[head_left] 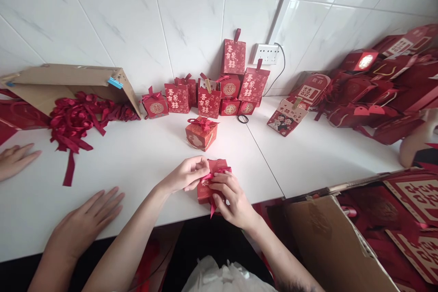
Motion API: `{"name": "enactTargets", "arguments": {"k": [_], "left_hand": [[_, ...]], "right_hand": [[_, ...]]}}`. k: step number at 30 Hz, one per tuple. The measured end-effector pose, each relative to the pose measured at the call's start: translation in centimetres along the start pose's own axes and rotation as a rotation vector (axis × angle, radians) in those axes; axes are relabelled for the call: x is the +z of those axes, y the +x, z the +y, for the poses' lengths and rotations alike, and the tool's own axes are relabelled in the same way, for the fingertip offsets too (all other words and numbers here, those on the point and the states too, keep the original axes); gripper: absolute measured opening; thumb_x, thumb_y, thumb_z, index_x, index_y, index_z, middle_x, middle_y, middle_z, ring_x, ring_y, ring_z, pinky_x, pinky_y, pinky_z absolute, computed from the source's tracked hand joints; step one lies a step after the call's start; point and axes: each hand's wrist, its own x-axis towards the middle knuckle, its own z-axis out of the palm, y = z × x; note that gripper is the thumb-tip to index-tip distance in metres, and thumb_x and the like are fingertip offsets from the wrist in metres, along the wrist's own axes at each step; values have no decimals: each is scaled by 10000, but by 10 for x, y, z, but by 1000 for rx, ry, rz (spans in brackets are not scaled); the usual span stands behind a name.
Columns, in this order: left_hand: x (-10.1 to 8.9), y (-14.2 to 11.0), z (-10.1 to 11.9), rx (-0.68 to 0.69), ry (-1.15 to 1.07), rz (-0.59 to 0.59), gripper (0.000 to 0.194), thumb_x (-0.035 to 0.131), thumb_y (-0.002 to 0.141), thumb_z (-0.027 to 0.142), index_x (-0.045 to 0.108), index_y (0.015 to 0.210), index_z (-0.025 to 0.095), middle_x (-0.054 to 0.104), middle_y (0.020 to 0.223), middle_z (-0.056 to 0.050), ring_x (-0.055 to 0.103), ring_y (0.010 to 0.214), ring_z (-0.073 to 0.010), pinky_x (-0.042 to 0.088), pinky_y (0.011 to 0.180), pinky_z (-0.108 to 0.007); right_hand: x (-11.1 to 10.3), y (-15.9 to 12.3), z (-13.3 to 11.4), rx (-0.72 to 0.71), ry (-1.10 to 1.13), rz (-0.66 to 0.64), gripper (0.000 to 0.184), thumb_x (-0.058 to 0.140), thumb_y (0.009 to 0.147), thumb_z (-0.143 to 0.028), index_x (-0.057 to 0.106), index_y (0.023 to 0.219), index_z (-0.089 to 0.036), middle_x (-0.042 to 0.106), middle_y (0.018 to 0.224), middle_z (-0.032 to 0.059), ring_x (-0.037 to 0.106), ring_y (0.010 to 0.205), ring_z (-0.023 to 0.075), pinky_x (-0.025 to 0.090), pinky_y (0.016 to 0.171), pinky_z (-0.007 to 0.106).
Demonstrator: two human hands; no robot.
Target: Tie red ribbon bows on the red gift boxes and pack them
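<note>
A red gift box (204, 195) lies at the table's front edge, with a red ribbon (212, 208) around it and one end hanging down. My left hand (189, 174) reaches in from the left and pinches the ribbon at the top of the box. My right hand (233, 195) is curled over the right side of the box, its fingers closed on the ribbon and partly hiding it. Just beyond stands a finished-looking red box (200, 134) with a bow on top and a gold cord.
Another person's hand (89, 216) rests flat at left. A cardboard box (85, 72) spills red ribbons (77, 121). Several red boxes (208, 102) line the wall below a socket strip (266, 54). More red boxes (356, 86) pile up right, above a carton (321, 232).
</note>
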Motion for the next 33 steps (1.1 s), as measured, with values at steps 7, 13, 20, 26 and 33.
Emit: {"name": "enactTargets", "arguments": {"k": [7,13,20,26,33], "left_hand": [[-9,-7,1,-45,167,91,221,520,833,394,494,898,185,542,679,49,313,291,6,202,327,-169],[-2,-16,3,24,509,292,213,499,824,390,542,792,184,575,703,28,432,433,-57,346,435,-195],[6,-20,3,58,603,359,243,415,864,398,560,901,207,621,875,-2,552,644,-121,450,623,-237],[11,-15,-1,197,773,530,227,460,819,265,506,1035,216,514,1077,-46,528,591,-89,491,639,-271],[20,-9,6,374,913,427,150,458,855,240,598,899,210,525,1095,-63,469,1122,-222,396,986,-396]], "right_hand": [[0,0,0,-3,-3,7,228,475,854,-134,551,1066,-171,610,1049,99,541,1101,199,395,1018,444],[-3,-3,5,-127,-71,11,276,505,831,-174,542,1104,-178,648,1049,104,569,1094,228,404,990,492],[-7,-12,1,-258,-198,22,307,595,798,-237,548,1094,-167,686,979,90,600,1040,234,377,985,482],[-5,-13,-11,-248,-292,46,282,564,810,-121,551,1084,-187,698,949,56,610,1025,205,330,1031,455],[-12,-24,-25,-248,-7,93,191,451,801,-140,543,960,-188,614,654,18,587,619,157,492,691,357]]}}
